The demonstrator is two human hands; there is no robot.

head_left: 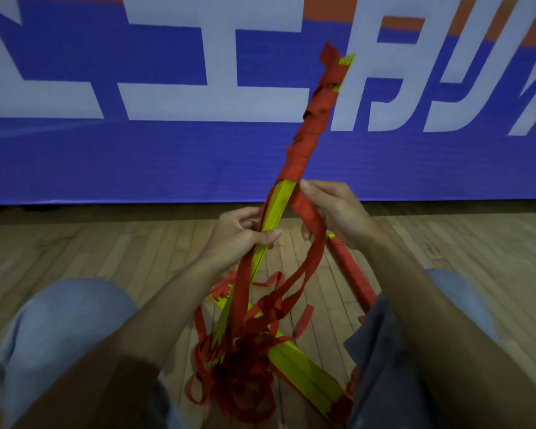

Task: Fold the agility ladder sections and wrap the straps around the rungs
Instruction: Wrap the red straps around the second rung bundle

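- Left hand (245, 235) grips the stacked yellow rungs (275, 207); the bundle's long axis tilts up and away, its upper half wrapped.
- Right hand (334, 212) pinches the loose red strap (305, 210), just right of the bare rungs.

Banner (167, 156): blue, spanning the far side, with large white characters across it and orange patches along its top edge.
Floor (106, 243): pale wooden boards, beginning just below the banner's lower edge; a dark strip lies between the two.
Left knee (59, 329): light blue denim, well below the banner.
Right knee (471, 298): same denim, equally far below the banner.
Grey cloth (384, 351): dark folds, lower than the banner's right half.
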